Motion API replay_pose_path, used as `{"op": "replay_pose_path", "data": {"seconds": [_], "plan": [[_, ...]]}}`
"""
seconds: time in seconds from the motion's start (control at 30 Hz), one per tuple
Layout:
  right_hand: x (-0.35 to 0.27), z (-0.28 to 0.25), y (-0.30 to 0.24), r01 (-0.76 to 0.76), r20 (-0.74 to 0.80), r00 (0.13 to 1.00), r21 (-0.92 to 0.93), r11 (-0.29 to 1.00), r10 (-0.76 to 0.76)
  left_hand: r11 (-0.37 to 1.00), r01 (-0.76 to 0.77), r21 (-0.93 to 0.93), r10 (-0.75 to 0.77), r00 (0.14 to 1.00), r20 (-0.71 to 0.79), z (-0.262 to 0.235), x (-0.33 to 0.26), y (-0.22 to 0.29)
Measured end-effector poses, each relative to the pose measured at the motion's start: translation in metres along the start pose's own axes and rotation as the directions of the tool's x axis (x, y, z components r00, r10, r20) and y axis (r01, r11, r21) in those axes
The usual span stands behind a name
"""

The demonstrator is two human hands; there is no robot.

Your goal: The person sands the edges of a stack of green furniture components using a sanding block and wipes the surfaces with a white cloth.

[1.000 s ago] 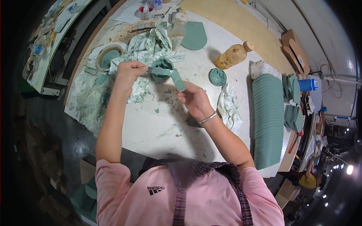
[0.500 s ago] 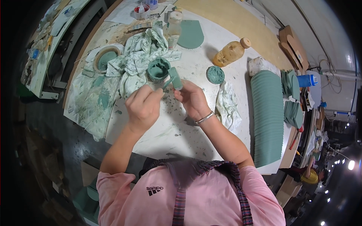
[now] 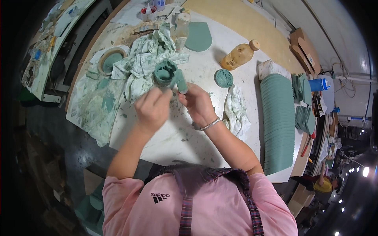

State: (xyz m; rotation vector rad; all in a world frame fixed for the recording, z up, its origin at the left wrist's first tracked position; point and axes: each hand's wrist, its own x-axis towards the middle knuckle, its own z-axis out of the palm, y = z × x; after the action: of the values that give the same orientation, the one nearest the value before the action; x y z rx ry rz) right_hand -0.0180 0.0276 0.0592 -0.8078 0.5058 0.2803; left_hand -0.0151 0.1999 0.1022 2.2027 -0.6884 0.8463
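Observation:
My left hand (image 3: 152, 109), a little blurred, is closed in a pinch on a small green-smeared stick (image 3: 173, 83), partly hidden by the fingers. In my right hand (image 3: 199, 103) a small flat green piece with a rounded end (image 3: 181, 81) is held up between thumb and fingers. The stick is close beside this piece; I cannot tell whether they touch. Just beyond both hands stands an open jar of dark green paste (image 3: 165, 73). Its paste-coated round lid (image 3: 224, 78) lies to the right.
Stained cloths (image 3: 143, 59) lie left of the jar, with a roll of tape (image 3: 110, 61) beyond. A bottle of amber liquid (image 3: 240, 55) and a clear bottle (image 3: 182, 31) stand farther back. A crumpled rag (image 3: 237, 114) and a long row of green panels (image 3: 277, 126) are at right.
The green piece in my right hand has shifted slightly left and tilted. My left hand has moved slightly, its fingers now smeared by motion. Both hands keep their hold.

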Motion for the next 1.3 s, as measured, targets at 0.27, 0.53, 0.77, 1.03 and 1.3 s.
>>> {"op": "replay_pose_path", "data": {"seconds": [0.27,0.53,0.77,1.03,1.3], "plan": [[0.0,-0.002,-0.003,-0.02,0.01,1.0,0.075,0.997,0.02,0.999,0.04,0.008,-0.04,0.998,-0.042,0.004,-0.012,0.004],[0.001,0.0,-0.005,-0.034,0.028,0.999,0.098,0.995,0.031,1.0,0.023,-0.015,-0.024,0.997,-0.07,0.003,-0.022,0.002],[-0.005,0.001,-0.01,-0.025,-0.018,1.0,0.059,0.998,0.026,0.998,-0.019,-0.053,0.011,0.99,-0.141,0.009,-0.021,0.004],[-0.004,-0.002,-0.004,-0.011,-0.043,0.999,0.058,0.998,0.014,0.983,-0.179,-0.035,0.174,0.978,-0.113,0.016,-0.02,0.006],[-0.001,-0.009,-0.006,0.003,-0.098,0.995,0.104,0.995,0.008,0.983,-0.142,-0.114,0.136,0.989,-0.06,0.008,-0.021,0.008]]}}
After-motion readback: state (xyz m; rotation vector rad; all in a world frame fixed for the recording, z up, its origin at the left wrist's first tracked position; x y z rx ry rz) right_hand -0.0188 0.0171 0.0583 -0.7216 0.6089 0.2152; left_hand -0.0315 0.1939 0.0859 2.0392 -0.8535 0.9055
